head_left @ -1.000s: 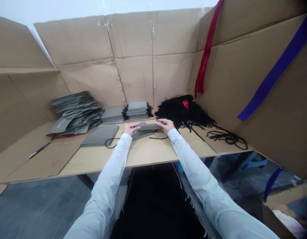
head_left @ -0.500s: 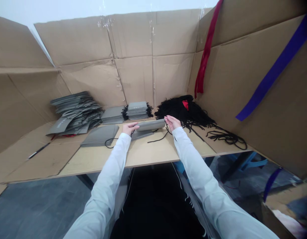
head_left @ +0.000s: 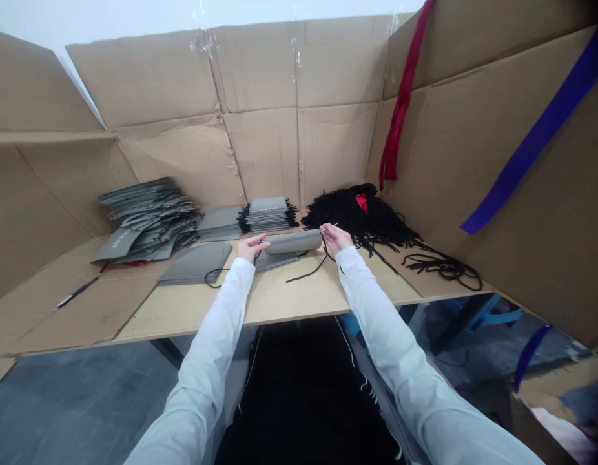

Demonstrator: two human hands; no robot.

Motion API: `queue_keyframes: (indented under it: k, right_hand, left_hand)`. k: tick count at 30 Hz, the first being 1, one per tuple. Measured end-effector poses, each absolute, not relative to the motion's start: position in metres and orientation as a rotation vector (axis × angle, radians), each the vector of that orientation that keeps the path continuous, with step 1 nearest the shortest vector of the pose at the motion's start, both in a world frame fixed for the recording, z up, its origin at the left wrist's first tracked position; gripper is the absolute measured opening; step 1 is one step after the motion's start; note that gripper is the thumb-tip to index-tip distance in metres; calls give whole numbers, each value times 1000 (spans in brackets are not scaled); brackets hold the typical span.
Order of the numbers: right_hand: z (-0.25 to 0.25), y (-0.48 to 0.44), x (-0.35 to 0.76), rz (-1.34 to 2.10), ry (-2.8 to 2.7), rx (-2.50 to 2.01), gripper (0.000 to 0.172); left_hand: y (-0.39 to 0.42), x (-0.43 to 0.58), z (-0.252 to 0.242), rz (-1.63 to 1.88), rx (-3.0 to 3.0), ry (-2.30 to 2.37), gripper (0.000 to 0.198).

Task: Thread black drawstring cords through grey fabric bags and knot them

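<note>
Above the front of the table I hold a grey paper bag (head_left: 294, 242) sideways, its near side slightly curved. My left hand (head_left: 252, 247) pinches its left end. At the right end my right hand (head_left: 336, 238) is closed around a thin pale needle-like tool (head_left: 334, 225), whose tip lies at the bag's edge. A black cord (head_left: 314, 270) hangs below the right hand and trails onto the wood. Another black cord (head_left: 212, 278) loops out by the left wrist. Beneath the held bag lies another flat grey bag (head_left: 276, 262), partly hidden.
Stacked grey bags (head_left: 195, 263) lie left of my hands, and a taller messy pile (head_left: 151, 216) stands further left. Behind is a stack with black cord ends (head_left: 267, 216). A heap of black cords (head_left: 352, 210) lies back right. Cardboard walls (head_left: 260, 71) enclose the table.
Both hands keep their places with barely any movement. The held bag tilts slightly, its right end rising a little, and the thin tool shows more above my right fingers.
</note>
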State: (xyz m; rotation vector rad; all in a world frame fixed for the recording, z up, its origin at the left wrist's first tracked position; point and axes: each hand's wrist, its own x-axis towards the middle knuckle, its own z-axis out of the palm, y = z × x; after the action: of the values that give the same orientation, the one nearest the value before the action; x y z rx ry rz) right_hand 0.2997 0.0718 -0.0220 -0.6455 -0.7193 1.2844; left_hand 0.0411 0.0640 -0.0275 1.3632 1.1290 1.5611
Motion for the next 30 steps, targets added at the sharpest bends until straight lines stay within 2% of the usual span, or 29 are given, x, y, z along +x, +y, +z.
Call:
queue_keyframes:
  k: [12, 17, 23, 30]
  right_hand:
    - [-25, 77, 302, 1159, -709, -678, 11]
    - [-25, 78, 305, 1123, -713, -697, 12]
    - [-25, 80, 308, 1123, -661, -672, 8]
    - [-29, 87, 310, 1023, -595, -681, 12]
  left_hand:
    - [60, 43, -23, 1476, 1403, 1179, 50]
    - [57, 43, -20, 1472, 1401, 1148, 55]
    - [54, 46, -19, 1485, 1432, 1133, 56]
    - [51, 48, -17, 1448, 1498, 1218, 41]
